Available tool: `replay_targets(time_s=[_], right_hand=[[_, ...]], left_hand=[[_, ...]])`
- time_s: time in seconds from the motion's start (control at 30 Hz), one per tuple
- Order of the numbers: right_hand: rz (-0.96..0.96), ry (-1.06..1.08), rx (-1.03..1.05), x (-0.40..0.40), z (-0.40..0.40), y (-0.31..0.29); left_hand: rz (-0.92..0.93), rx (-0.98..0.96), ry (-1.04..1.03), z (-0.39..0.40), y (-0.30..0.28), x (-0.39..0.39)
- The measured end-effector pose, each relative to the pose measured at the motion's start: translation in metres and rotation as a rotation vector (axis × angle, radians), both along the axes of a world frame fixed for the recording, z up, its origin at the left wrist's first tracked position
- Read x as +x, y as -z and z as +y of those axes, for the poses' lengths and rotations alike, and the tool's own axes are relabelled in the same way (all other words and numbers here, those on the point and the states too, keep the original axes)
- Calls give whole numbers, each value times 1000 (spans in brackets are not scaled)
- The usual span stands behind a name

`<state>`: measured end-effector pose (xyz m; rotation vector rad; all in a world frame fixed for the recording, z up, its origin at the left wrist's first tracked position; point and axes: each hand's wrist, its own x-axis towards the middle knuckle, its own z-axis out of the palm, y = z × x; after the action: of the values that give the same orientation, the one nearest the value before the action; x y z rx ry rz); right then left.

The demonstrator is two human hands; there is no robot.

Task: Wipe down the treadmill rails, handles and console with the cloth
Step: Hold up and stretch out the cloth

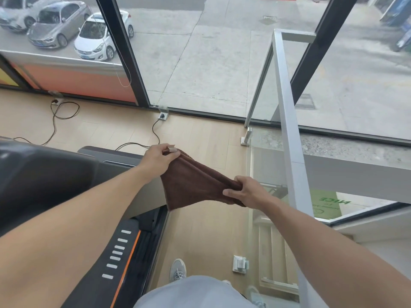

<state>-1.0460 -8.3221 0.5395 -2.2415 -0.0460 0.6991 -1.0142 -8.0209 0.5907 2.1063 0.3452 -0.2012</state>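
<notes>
Cloth [195,185], dark brown and of a soft towel-like nap, hangs stretched in the air between 2 hands, folded over on itself so that a thick rolled edge runs from one grip to the other and a loose corner droops below. A small pale tag shows at its upper corner, too small to read. The left hand [159,157] pinches that upper corner, fingers curled tight around the fabric. The right hand [244,191] grips the lower end, fingers wrapped over a bunched fold with the thumb on the near side. The cloth sits above the floor, just right of the treadmill [124,247], touching no part of it.

The treadmill is dark grey, with an orange stripe along its side rail and a row of 7 pale dashes on the foot strip. Its dark, blurred console fills the left edge of the view.

Readable writing is scarce: a green mat [327,204] seen through the glass railing [289,121] carries the word "NICE", upside down from here, with smaller lines beneath that cannot be made out.

A black cable [155,132] runs from a floor socket [163,115] toward the treadmill's front. A grey sneaker [177,270] stands on the light wood floor [200,134]. Beyond the window, 3 cars [66,30] are parked.
</notes>
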Motion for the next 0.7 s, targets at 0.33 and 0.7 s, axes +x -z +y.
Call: replay_targets(time_s=[0.33,0.7], right_hand=[[-316,75,-127,-6,-10,-5],[-215,385,-12,-9,-19,-23]], left_hand=[[-50,-12,-35,-20,-2,6],[-115,-16,43,-43,-6,17]])
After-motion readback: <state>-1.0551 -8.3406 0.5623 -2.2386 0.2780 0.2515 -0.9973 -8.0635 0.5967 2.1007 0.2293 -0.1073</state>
